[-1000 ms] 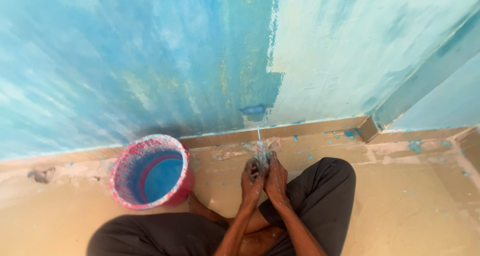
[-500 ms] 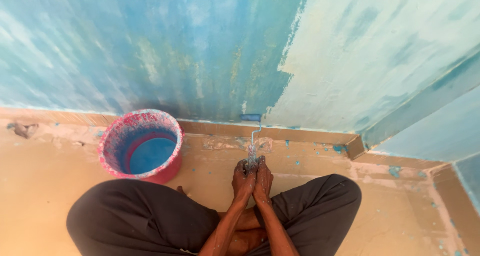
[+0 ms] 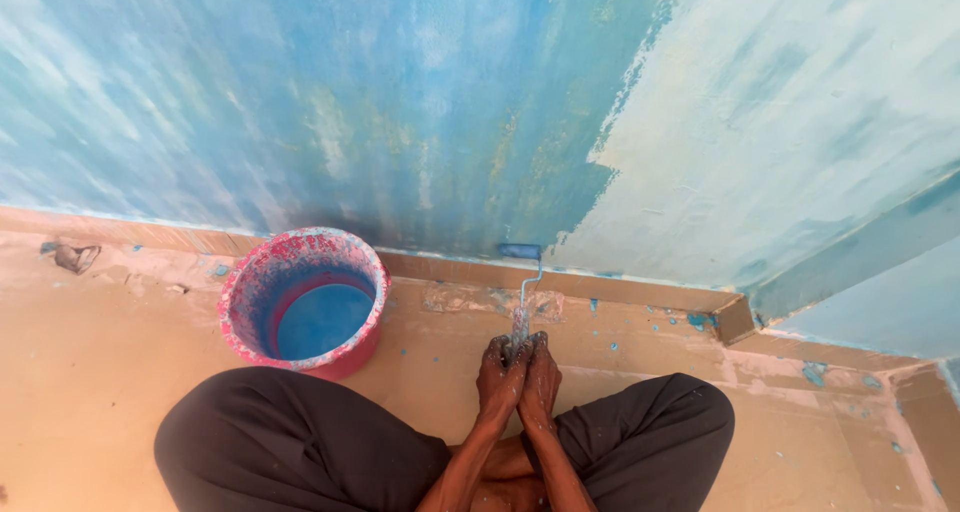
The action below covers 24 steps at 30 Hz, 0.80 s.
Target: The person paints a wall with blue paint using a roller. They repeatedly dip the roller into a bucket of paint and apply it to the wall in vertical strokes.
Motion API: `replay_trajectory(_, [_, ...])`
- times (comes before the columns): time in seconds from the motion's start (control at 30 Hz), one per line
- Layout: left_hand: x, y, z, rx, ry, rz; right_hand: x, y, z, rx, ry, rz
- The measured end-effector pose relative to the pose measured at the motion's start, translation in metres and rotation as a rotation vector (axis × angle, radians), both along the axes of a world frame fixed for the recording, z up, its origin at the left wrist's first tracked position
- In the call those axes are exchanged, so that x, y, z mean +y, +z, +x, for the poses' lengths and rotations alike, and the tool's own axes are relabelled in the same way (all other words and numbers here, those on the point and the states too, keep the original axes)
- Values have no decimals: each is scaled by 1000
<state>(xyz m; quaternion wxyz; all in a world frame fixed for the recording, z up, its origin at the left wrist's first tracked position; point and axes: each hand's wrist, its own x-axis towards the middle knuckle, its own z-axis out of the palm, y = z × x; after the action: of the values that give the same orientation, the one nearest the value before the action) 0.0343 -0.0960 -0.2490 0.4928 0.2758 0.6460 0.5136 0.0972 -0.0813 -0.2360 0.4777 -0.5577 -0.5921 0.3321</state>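
Both hands wrapped round the handle of a small paint roller (image 3: 520,272): left hand (image 3: 498,370) and right hand (image 3: 543,374) pressed side by side, fingers curled shut on the grip, palms nearly touching. Roller sleeve far from the body, laid against the foot of the blue wall (image 3: 420,112), just above the brown skirting strip (image 3: 640,290); thin wire shank running back to the hands. Seated cross-legged on the tan floor (image 3: 90,372), dark trousers (image 3: 300,442) spread left and right.

Likely troubles, as a judgement: paint smeared onto the skirting, since the sleeve sits right at that edge; a slip of the wet, paint-flecked grip, tilting the sleeve and leaving a streak; more drips added to the blue spots already dotting the floor near the right corner. Red bucket (image 3: 305,300), near left of the hands and close to the left knee, holding blue paint: a shift of that knee could tip or slop it. Uneven cover also possible where the deep blue meets the pale patch (image 3: 780,122) at right.

No packages, labels or signs to be seen; bucket rim spattered pink and blue, no marking legible.
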Motion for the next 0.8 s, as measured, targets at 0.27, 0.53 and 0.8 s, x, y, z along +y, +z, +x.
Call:
replay_trajectory(0.27, [10,-20,-14,-61,-39,300,10,18,-9,123,-5,-163])
replay_trajectory(0.53, [4,-54,-21,-58,-100,104,6,-15,-5,-320,9,-81])
replay_trajectory(0.8, [14,-50,-24,-34,-96,414,17,-16,-7,-179,-40,68])
